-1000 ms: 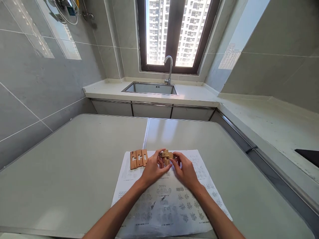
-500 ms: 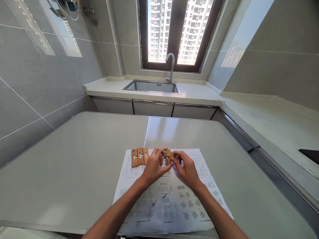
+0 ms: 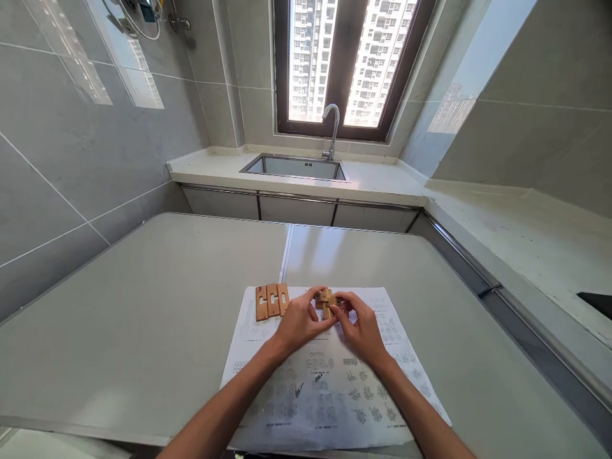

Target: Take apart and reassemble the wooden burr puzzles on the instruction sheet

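Note:
Both hands hold a small assembly of interlocked wooden pieces (image 3: 327, 302) above the back part of a printed paper sheet (image 3: 329, 408). My left hand (image 3: 300, 320) grips it from the left, thumb below and fingers behind. On the right side, my right hand (image 3: 356, 324) pinches it with thumb and fingers. Parts of the assembly are hidden by the fingers. Left of my left hand, three flat wooden pieces with cut-out slots (image 3: 272, 301) lie side by side at the sheet's back left corner.
The paper lies on a pale table (image 3: 143, 331) with a seam running toward the back. Beyond it are a counter with a sink (image 3: 296, 167), a faucet (image 3: 331, 131) and a window. Another counter (image 3: 535, 236) runs along the right.
The fingers of my left hand have closed in more around the wooden assembly, which is turned slightly. The whole view has shifted a little, moving the scene to the right.

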The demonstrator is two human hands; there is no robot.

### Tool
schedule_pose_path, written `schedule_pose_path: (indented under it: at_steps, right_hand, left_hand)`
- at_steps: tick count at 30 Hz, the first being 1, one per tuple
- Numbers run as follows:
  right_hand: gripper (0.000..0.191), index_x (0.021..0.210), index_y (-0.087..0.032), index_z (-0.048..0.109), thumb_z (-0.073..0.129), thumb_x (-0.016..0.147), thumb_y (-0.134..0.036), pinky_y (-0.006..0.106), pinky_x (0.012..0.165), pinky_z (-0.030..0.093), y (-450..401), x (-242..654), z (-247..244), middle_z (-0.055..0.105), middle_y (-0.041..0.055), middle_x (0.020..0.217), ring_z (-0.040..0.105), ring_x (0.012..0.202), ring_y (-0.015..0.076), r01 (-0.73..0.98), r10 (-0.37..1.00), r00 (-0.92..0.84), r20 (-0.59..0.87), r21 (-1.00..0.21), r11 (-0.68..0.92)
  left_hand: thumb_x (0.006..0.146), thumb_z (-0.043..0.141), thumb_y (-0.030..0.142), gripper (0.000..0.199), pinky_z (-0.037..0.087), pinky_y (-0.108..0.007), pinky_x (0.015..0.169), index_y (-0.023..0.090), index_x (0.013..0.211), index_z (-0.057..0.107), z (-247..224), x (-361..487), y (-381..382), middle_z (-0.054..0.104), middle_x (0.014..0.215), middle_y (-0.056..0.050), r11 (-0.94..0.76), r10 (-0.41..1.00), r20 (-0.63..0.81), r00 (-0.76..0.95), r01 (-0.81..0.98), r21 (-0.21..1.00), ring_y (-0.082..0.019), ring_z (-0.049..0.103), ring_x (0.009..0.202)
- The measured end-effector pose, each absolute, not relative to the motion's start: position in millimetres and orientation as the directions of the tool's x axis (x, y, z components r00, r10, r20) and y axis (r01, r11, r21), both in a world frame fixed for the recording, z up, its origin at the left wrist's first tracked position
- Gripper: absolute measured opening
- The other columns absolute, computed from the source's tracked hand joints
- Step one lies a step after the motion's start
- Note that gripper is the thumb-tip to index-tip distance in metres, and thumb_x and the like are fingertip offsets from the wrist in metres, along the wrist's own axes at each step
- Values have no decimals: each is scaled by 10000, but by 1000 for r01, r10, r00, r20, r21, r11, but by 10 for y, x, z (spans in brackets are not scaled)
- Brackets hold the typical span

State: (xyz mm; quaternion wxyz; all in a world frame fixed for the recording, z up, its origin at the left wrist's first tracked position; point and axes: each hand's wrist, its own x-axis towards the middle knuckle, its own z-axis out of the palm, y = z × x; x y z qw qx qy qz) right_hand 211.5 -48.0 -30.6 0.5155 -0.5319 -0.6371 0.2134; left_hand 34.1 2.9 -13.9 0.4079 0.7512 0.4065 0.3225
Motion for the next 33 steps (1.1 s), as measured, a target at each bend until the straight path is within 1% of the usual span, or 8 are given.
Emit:
schedule_pose_path:
  at_steps: [3,7,9,13,19,24,27,33]
  right_hand:
    - [266,1144,-235,675,563,1036,-450,351,762,531,-455,2140,-312,737,74,1020,654,832,223,402,911,148,385,-865,300]
    - [348,1173,-216,660,560,1026,-515,326,723,510,-415,2169,-308,722,83,1035,643,841,221,377,932,183,312,-898,227]
    - [363,1111,-208,673,554,1024,-540,316,699,485,-403,2172,-296,717,74,983,629,814,216,353,954,129,272,-911,212]
    - [360,908,-216,656,562,1020,-546,302,678,423,-401,2177,-262,620,-3,741,543,692,181,165,982,60,182,-972,170]
    - [460,659,-221,526,630,970,-545,291,618,385,-403,2178,-278,520,-38,572,459,558,143,-151,998,-22,52,-987,48]
    - [415,685,-205,570,641,953,-513,269,530,386,-345,2196,-301,506,-29,609,442,526,124,-383,999,-2,-48,-923,-45]
    - [335,754,-205,585,642,937,-479,233,466,372,-298,2276,-287,479,-38,650,395,501,100,-546,994,21,-104,-834,-76]
    - [236,795,-202,562,712,875,-365,149,391,344,-232,2443,-327,475,-38,706,380,499,66,-732,984,75,-162,-678,-56]
  left_hand:
    - [786,829,477,648,541,-257,612,209,1333,608,-130,351,30,641,657,52,-248,890,113,443,261,933,-150,645,588]
    - [772,862,472,679,556,-255,665,213,1333,579,-118,353,51,736,934,-30,-79,881,49,470,43,996,-143,689,699]
    - [772,871,454,674,554,-253,686,215,1327,572,-111,351,63,732,1061,-61,4,866,23,499,-53,999,-143,701,750]
    - [775,885,416,695,565,-271,760,228,1362,564,-114,339,76,715,1095,-60,88,835,-5,551,-124,988,-166,717,851]
    - [814,861,381,702,576,-353,969,309,1448,567,-142,323,68,599,1337,-70,31,773,74,630,-154,988,-195,736,1007]
    - [866,822,389,753,561,-358,972,320,1530,476,-189,317,96,596,1388,-97,38,801,44,597,-124,992,-171,704,994]
    - [872,811,402,683,571,-330,881,302,1474,504,-216,326,115,530,1497,-131,34,838,42,544,-128,991,-141,692,910]
    - [887,781,418,541,556,-315,832,244,1350,561,-227,348,115,589,1425,-134,25,845,32,533,-98,995,-155,696,906]
